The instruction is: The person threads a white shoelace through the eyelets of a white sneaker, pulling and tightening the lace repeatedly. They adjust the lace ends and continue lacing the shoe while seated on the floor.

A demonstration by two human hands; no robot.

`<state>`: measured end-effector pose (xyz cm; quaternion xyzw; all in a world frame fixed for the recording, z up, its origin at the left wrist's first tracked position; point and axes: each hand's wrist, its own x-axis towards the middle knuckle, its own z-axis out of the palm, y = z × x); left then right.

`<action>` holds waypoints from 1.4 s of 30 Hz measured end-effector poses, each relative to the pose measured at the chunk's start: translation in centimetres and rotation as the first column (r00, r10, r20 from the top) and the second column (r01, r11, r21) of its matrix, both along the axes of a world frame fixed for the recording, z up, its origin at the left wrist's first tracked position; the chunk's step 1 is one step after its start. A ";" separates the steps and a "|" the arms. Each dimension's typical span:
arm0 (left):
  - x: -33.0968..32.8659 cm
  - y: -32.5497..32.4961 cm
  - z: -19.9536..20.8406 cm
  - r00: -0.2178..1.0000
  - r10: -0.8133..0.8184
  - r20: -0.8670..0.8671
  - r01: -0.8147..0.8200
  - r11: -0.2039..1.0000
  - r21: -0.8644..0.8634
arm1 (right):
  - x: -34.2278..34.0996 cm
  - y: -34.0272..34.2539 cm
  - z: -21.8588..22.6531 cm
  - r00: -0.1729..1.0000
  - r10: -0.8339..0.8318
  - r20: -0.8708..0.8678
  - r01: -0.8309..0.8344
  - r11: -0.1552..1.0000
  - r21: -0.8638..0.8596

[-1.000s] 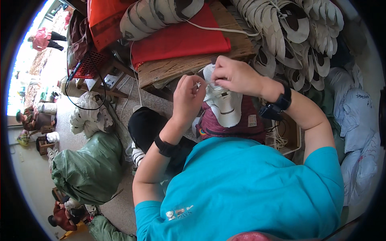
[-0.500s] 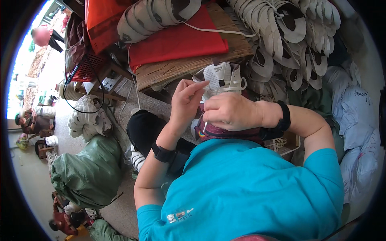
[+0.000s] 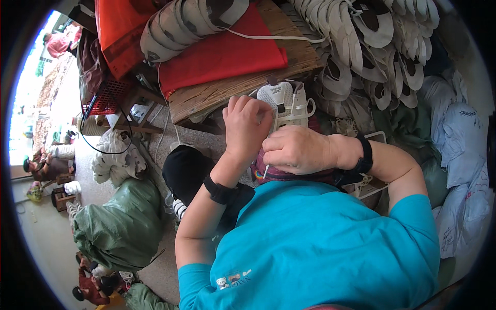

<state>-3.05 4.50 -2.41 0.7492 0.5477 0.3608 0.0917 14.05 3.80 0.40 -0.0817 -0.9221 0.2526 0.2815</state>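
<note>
hands, left hand (image 3: 247, 124) and right hand (image 3: 299, 151), grip white perforated shoe upper (image 3: 289, 103).

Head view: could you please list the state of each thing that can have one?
White shoe upper: held upright on the lap, laces loose.
Left hand: closed on the upper's left side.
Right hand: gripping the upper's lower edge, pinching a thin white tool.
Red cloth: folded flat on the wooden bench.
Green bag: stuffed full, on the floor.
</note>
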 end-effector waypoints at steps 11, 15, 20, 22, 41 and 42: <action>0.9 0.3 -0.3 0.999 -0.043 0.023 0.044 0.998 -0.039 | 1.0 0.1 -0.3 0.996 0.090 0.009 -0.086 0.970 -0.228; 0.8 0.2 0.7 0.999 -0.032 0.034 0.036 0.990 -0.139 | 2.8 3.6 0.3 0.909 -0.418 -0.009 0.418 0.909 0.011; 1.5 0.3 -0.1 0.999 -0.039 0.027 0.041 0.995 -0.090 | 5.1 8.8 -0.3 0.847 -0.473 0.243 0.458 0.881 0.117; 1.6 0.4 -0.2 0.999 -0.038 0.023 0.039 0.997 -0.068 | 5.3 9.3 -0.7 0.813 -0.380 0.441 0.441 0.897 -0.041; 1.0 0.1 -1.1 0.976 -0.018 0.215 0.009 0.999 0.043 | 4.3 6.9 -1.7 0.809 -0.520 0.272 0.587 0.713 -0.384; 0.7 0.0 -1.2 0.976 0.003 0.219 -0.019 0.997 0.072 | 4.6 6.8 -1.6 0.818 -0.547 0.177 0.564 0.705 -0.429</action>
